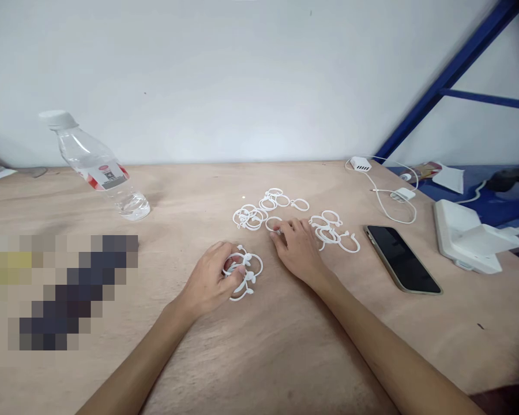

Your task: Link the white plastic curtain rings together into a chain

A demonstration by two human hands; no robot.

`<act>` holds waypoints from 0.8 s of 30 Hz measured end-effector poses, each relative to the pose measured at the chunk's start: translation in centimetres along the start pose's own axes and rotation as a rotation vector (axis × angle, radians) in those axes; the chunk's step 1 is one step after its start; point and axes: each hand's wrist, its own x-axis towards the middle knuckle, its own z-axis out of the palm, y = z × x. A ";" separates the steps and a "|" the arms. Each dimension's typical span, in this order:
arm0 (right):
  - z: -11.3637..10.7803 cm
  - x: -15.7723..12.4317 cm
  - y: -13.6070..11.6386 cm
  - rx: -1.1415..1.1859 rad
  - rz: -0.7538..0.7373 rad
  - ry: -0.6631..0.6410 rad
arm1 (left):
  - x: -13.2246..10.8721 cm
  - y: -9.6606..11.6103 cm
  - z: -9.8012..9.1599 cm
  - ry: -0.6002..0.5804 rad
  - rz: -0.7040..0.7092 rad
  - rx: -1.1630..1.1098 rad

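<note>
My left hand [214, 276] is closed around a bunch of white plastic rings [247, 272] that hang linked together from its fingers, just above the wooden table [259, 351]. My right hand [297, 248] lies on the table with its fingertips pinching one loose white ring [273, 224]. More loose white rings lie in a heap [262, 208] just beyond the hands, and another small group [335, 231] sits right of my right hand.
A clear plastic water bottle [96, 166] stands at the back left. A dark phone [401, 258] lies face up on the right. White chargers and cables [387, 187], a white box [467, 235] and a blue metal frame [450, 72] occupy the right side.
</note>
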 end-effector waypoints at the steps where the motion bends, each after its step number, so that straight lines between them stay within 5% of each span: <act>1: 0.1 0.0 0.1 0.001 -0.006 0.007 | 0.0 0.0 0.0 0.006 0.007 0.000; 11: -1.1 -0.4 -1.3 0.391 -0.090 0.168 | -0.1 0.3 0.1 0.059 0.110 0.086; 18: -1.6 -1.6 -3.5 0.659 -0.378 0.070 | -0.3 -0.2 0.3 0.209 0.020 0.082; 24: -1.6 -2.0 -4.1 0.864 -0.311 0.055 | -0.1 0.2 0.0 0.153 0.073 0.082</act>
